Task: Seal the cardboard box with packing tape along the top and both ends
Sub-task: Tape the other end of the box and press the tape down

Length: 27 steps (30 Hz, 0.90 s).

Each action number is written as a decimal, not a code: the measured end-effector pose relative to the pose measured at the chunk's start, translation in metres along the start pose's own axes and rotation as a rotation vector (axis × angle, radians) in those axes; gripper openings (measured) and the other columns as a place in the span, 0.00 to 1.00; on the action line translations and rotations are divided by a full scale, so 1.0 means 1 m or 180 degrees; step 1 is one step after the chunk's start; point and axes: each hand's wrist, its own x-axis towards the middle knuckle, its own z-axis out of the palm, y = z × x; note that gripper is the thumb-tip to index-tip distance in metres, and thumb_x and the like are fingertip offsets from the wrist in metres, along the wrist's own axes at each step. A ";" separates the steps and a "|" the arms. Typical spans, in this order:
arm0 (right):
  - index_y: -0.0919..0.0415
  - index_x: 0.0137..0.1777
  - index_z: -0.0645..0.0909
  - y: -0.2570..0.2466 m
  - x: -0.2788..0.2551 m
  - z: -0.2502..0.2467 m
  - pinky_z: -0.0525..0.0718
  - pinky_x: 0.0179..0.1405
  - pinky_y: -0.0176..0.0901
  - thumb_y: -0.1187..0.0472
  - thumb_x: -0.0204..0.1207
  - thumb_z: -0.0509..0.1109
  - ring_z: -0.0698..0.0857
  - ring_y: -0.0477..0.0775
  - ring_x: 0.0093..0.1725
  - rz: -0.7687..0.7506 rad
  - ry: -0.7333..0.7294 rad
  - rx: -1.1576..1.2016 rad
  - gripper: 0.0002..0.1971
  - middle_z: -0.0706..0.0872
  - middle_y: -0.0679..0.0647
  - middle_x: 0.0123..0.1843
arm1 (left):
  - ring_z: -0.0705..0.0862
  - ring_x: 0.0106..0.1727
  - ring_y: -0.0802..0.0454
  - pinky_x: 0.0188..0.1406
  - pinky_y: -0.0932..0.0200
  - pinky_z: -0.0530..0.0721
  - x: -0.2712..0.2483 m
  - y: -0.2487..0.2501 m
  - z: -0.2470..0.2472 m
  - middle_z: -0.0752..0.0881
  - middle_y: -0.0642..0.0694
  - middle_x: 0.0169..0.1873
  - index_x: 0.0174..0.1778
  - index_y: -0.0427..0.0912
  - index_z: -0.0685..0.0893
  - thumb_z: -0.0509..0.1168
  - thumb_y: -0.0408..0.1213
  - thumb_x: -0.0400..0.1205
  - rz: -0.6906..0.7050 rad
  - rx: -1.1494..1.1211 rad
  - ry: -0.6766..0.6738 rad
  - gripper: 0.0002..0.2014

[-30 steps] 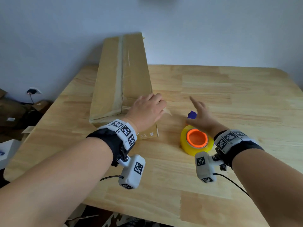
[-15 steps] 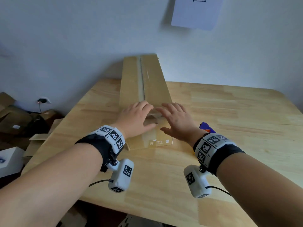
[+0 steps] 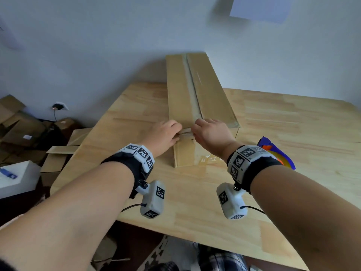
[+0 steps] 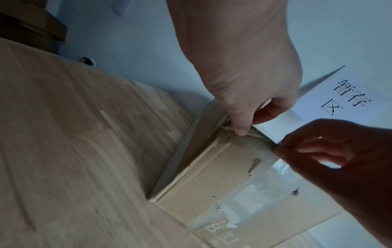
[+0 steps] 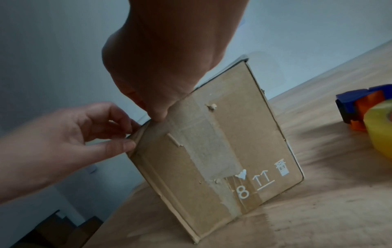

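Note:
A long cardboard box [image 3: 211, 94] lies on the wooden table [image 3: 293, 124], running away from me. Clear tape [image 5: 212, 151] covers its top seam and runs down the near end face. Both hands meet at the near top edge. My left hand [image 3: 178, 132] pinches that edge left of the seam, thumb on the end face [image 5: 129, 144] and fingers curled over the top. My right hand [image 3: 195, 128] grips the same edge just right of it, its thumb tip [image 5: 159, 115] on the fold. The yellow tape roll [image 5: 379, 130] in its blue and orange dispenser sits on the table to the right.
The dispenser [image 3: 277, 151] is partly hidden behind my right wrist. Loose cardboard boxes [image 3: 23, 126] lie on the floor to the left, beyond the table edge. A printed paper sheet [image 3: 259, 8] hangs on the wall behind the box.
My right hand came from the tape roll to the box. Both hands slid from the box top to its near top edge and curled their fingers there.

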 end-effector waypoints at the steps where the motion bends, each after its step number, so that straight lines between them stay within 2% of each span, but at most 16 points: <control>1: 0.62 0.33 0.82 0.000 -0.001 0.001 0.76 0.22 0.40 0.68 0.57 0.81 0.81 0.60 0.24 0.0002 0.0055 0.0062 0.10 0.83 0.56 0.31 | 0.84 0.40 0.36 0.37 0.48 0.80 -0.002 -0.001 0.002 0.84 0.39 0.48 0.50 0.36 0.82 0.71 0.33 0.77 0.0108 0.0012 0.0078 0.09; 3: 0.61 0.33 0.83 0.001 -0.005 0.005 0.76 0.20 0.39 0.69 0.58 0.80 0.81 0.59 0.24 -0.0023 0.0165 0.0151 0.09 0.84 0.55 0.33 | 0.84 0.29 0.37 0.31 0.49 0.82 -0.006 -0.003 0.009 0.85 0.38 0.41 0.43 0.36 0.84 0.76 0.29 0.70 0.0211 0.0088 0.0152 0.09; 4: 0.61 0.34 0.83 0.001 -0.007 0.007 0.75 0.19 0.38 0.70 0.59 0.79 0.80 0.59 0.24 -0.0072 0.0220 0.0169 0.08 0.84 0.55 0.34 | 0.84 0.28 0.37 0.32 0.47 0.83 -0.007 -0.005 0.013 0.86 0.38 0.42 0.43 0.38 0.83 0.77 0.28 0.69 0.0209 0.0118 0.0164 0.11; 7: 0.60 0.35 0.82 0.004 -0.010 0.015 0.78 0.16 0.41 0.73 0.62 0.77 0.82 0.59 0.29 -0.0343 0.0360 0.0121 0.09 0.84 0.56 0.37 | 0.87 0.37 0.33 0.40 0.41 0.86 -0.010 -0.012 0.026 0.86 0.37 0.52 0.50 0.45 0.77 0.77 0.29 0.68 0.0154 0.0128 -0.0025 0.20; 9: 0.60 0.36 0.82 0.006 -0.011 0.018 0.79 0.17 0.44 0.72 0.63 0.76 0.83 0.60 0.32 -0.0505 0.0428 0.0047 0.08 0.84 0.57 0.38 | 0.87 0.46 0.32 0.46 0.40 0.86 -0.011 -0.016 0.034 0.85 0.36 0.58 0.52 0.49 0.72 0.75 0.30 0.70 0.0134 0.0115 -0.0082 0.22; 10: 0.60 0.37 0.82 0.006 -0.012 0.020 0.80 0.17 0.44 0.72 0.64 0.77 0.84 0.60 0.33 -0.0546 0.0446 0.0009 0.08 0.84 0.57 0.39 | 0.88 0.47 0.34 0.49 0.40 0.84 -0.012 -0.017 0.034 0.85 0.37 0.58 0.53 0.49 0.72 0.73 0.32 0.71 0.0177 0.0078 -0.0032 0.20; 12: 0.60 0.37 0.82 0.005 -0.012 0.022 0.80 0.18 0.44 0.71 0.64 0.77 0.84 0.60 0.35 -0.0556 0.0455 -0.0070 0.08 0.84 0.57 0.40 | 0.89 0.45 0.40 0.56 0.44 0.81 -0.013 -0.018 0.031 0.87 0.39 0.54 0.51 0.47 0.78 0.65 0.41 0.77 0.0364 0.0072 0.0210 0.08; 15: 0.59 0.37 0.82 0.003 -0.013 0.023 0.79 0.18 0.43 0.71 0.65 0.77 0.84 0.60 0.35 -0.0529 0.0483 -0.0137 0.08 0.84 0.56 0.39 | 0.86 0.42 0.44 0.58 0.50 0.71 -0.002 -0.017 0.016 0.87 0.45 0.44 0.46 0.43 0.83 0.52 0.49 0.81 0.0436 -0.0147 0.0250 0.17; 16: 0.59 0.38 0.82 0.003 -0.013 0.023 0.79 0.18 0.42 0.71 0.66 0.76 0.84 0.60 0.35 -0.0529 0.0515 -0.0137 0.08 0.84 0.56 0.39 | 0.86 0.45 0.44 0.58 0.49 0.71 0.004 -0.016 0.012 0.87 0.45 0.45 0.47 0.42 0.83 0.49 0.50 0.83 0.0385 -0.0184 0.0247 0.20; 17: 0.59 0.38 0.82 0.003 -0.013 0.022 0.79 0.18 0.42 0.71 0.66 0.76 0.84 0.60 0.35 -0.0538 0.0547 -0.0117 0.07 0.85 0.57 0.40 | 0.85 0.52 0.44 0.62 0.48 0.70 0.010 -0.015 0.012 0.87 0.45 0.50 0.53 0.42 0.83 0.48 0.52 0.83 0.0332 -0.0172 0.0137 0.23; 19: 0.60 0.38 0.83 0.003 -0.014 0.022 0.80 0.19 0.42 0.70 0.67 0.76 0.85 0.60 0.35 -0.0554 0.0600 -0.0080 0.07 0.86 0.58 0.42 | 0.77 0.71 0.45 0.75 0.51 0.62 0.018 -0.017 0.021 0.80 0.44 0.69 0.70 0.43 0.78 0.47 0.55 0.83 0.0356 -0.0121 -0.0167 0.28; 20: 0.60 0.38 0.83 0.003 -0.014 0.023 0.80 0.20 0.43 0.70 0.67 0.75 0.85 0.60 0.36 -0.0548 0.0615 -0.0082 0.06 0.87 0.58 0.43 | 0.72 0.76 0.45 0.78 0.52 0.59 0.020 -0.018 0.026 0.75 0.44 0.74 0.74 0.43 0.75 0.46 0.56 0.83 0.0375 -0.0123 -0.0224 0.30; 22: 0.61 0.38 0.82 0.002 -0.014 0.024 0.82 0.22 0.45 0.71 0.67 0.75 0.86 0.61 0.37 -0.0499 0.0610 -0.0076 0.06 0.87 0.59 0.44 | 0.76 0.72 0.39 0.74 0.47 0.66 0.018 -0.022 0.035 0.77 0.40 0.71 0.72 0.38 0.76 0.42 0.56 0.83 0.0526 -0.0145 -0.0415 0.33; 24: 0.62 0.38 0.83 0.002 -0.016 0.024 0.84 0.23 0.45 0.71 0.67 0.76 0.87 0.61 0.38 -0.0494 0.0593 -0.0055 0.06 0.88 0.60 0.45 | 0.81 0.66 0.37 0.67 0.43 0.74 0.015 -0.027 0.041 0.82 0.39 0.67 0.69 0.36 0.79 0.47 0.51 0.83 0.0556 0.0103 -0.0457 0.29; 26: 0.63 0.39 0.84 0.002 -0.019 0.022 0.86 0.26 0.46 0.70 0.67 0.75 0.88 0.62 0.40 -0.0558 0.0527 -0.0031 0.04 0.88 0.61 0.46 | 0.82 0.66 0.39 0.66 0.44 0.76 0.016 -0.027 0.044 0.81 0.40 0.67 0.70 0.37 0.78 0.50 0.48 0.81 0.0618 0.0362 -0.0262 0.27; 27: 0.63 0.41 0.85 0.004 -0.022 0.019 0.87 0.29 0.48 0.68 0.68 0.73 0.88 0.63 0.42 -0.0570 0.0476 0.0005 0.03 0.88 0.62 0.47 | 0.79 0.70 0.41 0.70 0.46 0.73 0.016 -0.024 0.042 0.78 0.42 0.71 0.73 0.38 0.75 0.50 0.48 0.82 0.0620 0.0389 -0.0224 0.27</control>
